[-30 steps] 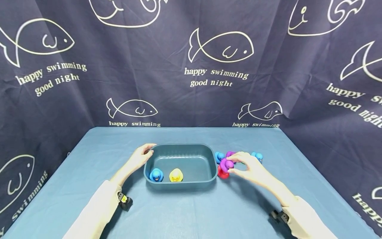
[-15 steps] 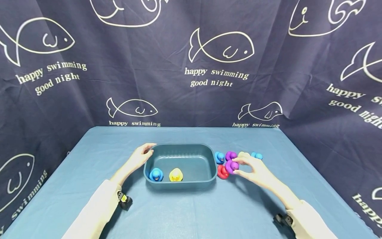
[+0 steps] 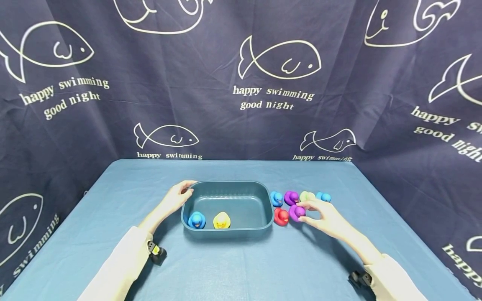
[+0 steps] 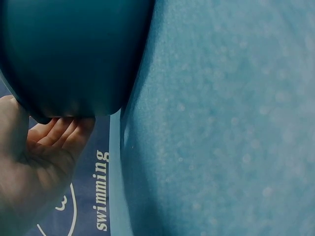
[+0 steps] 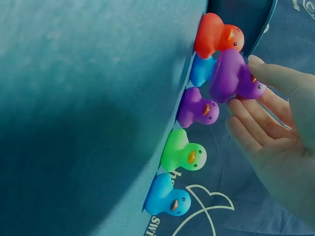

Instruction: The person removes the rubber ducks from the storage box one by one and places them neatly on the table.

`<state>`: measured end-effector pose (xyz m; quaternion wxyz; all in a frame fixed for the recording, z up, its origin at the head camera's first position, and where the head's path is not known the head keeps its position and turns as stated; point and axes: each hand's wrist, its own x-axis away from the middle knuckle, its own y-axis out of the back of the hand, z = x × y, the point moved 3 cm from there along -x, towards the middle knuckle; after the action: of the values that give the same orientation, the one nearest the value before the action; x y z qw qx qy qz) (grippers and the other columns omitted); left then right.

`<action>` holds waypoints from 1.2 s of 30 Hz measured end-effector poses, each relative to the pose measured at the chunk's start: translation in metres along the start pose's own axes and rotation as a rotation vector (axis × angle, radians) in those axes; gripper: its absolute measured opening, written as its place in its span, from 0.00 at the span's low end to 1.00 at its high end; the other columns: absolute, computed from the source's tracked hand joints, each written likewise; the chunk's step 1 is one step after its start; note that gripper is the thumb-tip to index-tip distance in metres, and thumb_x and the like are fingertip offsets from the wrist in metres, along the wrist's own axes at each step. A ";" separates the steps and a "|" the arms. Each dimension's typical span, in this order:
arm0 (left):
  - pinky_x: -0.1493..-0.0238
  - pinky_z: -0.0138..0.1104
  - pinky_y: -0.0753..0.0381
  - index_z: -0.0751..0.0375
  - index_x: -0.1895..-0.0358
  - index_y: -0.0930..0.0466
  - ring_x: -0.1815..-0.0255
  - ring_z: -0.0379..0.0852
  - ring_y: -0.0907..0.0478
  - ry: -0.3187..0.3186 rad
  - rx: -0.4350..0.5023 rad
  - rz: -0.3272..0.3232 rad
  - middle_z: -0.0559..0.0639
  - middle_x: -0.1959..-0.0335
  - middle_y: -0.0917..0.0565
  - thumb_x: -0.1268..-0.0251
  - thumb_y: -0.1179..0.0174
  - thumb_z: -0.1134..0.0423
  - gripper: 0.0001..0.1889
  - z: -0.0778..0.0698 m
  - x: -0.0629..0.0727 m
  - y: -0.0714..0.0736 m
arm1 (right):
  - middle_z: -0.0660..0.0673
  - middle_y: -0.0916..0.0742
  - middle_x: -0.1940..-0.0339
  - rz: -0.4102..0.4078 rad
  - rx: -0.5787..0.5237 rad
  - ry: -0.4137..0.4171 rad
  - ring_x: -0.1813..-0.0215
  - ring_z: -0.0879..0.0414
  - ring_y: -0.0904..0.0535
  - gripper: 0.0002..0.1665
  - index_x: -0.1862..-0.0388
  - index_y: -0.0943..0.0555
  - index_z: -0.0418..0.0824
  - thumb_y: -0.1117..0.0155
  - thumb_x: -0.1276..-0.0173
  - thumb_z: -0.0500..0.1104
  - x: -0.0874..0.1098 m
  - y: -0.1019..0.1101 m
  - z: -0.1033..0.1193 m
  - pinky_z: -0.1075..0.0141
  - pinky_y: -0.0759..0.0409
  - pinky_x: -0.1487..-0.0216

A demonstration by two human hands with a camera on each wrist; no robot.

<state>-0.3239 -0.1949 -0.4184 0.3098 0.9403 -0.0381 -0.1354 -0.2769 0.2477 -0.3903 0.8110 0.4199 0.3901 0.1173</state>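
Note:
My right hand (image 3: 325, 217) pinches a purple rubber duck (image 3: 295, 213) between thumb and fingers, to the right of a red duck (image 3: 280, 217). In the right wrist view this purple duck (image 5: 227, 76) overlaps a blue duck (image 5: 202, 71) behind it. A dark teal rectangular bin (image 3: 233, 234) stands mid-table, a blue duck (image 3: 197, 220) and a yellow duck (image 3: 221, 220) along its near side. At the bin's far left corner, my left hand (image 3: 177, 198) holds the edge; the left wrist view shows its fingers (image 4: 74, 135) against the bin wall, their tips hidden.
Behind the held duck, a blue duck (image 3: 277, 199), a second purple duck (image 3: 291, 197), a pale green duck (image 3: 307, 196) and another blue duck (image 3: 324, 197) form a row right of the bin. A dark fish-print curtain (image 3: 241, 125) surrounds the blue-covered table (image 3: 241, 267).
My right hand has moved right with the purple duck, from over the red duck to beside it, lower down. The red and green ducks show more fully. The left hand stays at the bin.

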 end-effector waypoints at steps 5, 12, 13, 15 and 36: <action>0.63 0.32 0.26 0.66 0.41 0.28 0.59 0.49 0.26 0.002 0.007 0.000 0.63 0.46 0.21 0.33 0.49 0.67 0.18 0.001 -0.001 0.000 | 0.49 0.13 0.60 0.018 0.003 -0.010 0.59 0.58 0.18 0.23 0.56 0.17 0.39 0.23 0.55 0.37 0.002 -0.001 -0.003 0.83 0.29 0.51; 0.64 0.30 0.27 0.68 0.41 0.29 0.59 0.48 0.26 0.002 0.023 0.006 0.65 0.46 0.22 0.33 0.49 0.68 0.18 0.003 -0.001 -0.001 | 0.48 0.13 0.61 0.021 -0.020 -0.002 0.60 0.56 0.17 0.22 0.58 0.17 0.38 0.24 0.56 0.34 0.003 -0.003 -0.005 0.84 0.30 0.51; 0.64 0.30 0.27 0.68 0.41 0.29 0.59 0.48 0.26 0.005 0.023 0.004 0.65 0.46 0.22 0.33 0.49 0.68 0.18 0.003 -0.001 -0.001 | 0.47 0.14 0.62 0.023 -0.028 0.001 0.61 0.55 0.17 0.22 0.59 0.18 0.37 0.24 0.56 0.34 0.003 -0.003 -0.006 0.84 0.30 0.51; 0.65 0.30 0.27 0.68 0.41 0.29 0.59 0.48 0.26 0.009 0.023 0.004 0.65 0.46 0.22 0.33 0.49 0.67 0.18 0.003 -0.001 -0.001 | 0.46 0.14 0.62 0.026 -0.045 0.013 0.62 0.55 0.17 0.21 0.59 0.18 0.36 0.24 0.56 0.32 0.003 -0.004 -0.005 0.83 0.28 0.52; 0.66 0.30 0.27 0.67 0.41 0.28 0.61 0.46 0.26 0.008 0.016 0.002 0.64 0.47 0.22 0.33 0.49 0.67 0.18 0.002 0.000 0.000 | 0.45 0.15 0.63 0.077 -0.048 -0.027 0.63 0.54 0.18 0.20 0.59 0.20 0.34 0.27 0.54 0.30 0.003 -0.011 -0.004 0.63 0.19 0.59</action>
<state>-0.3248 -0.1955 -0.4199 0.3025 0.9433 -0.0391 -0.1311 -0.2789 0.2447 -0.4020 0.8210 0.4165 0.3596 0.1521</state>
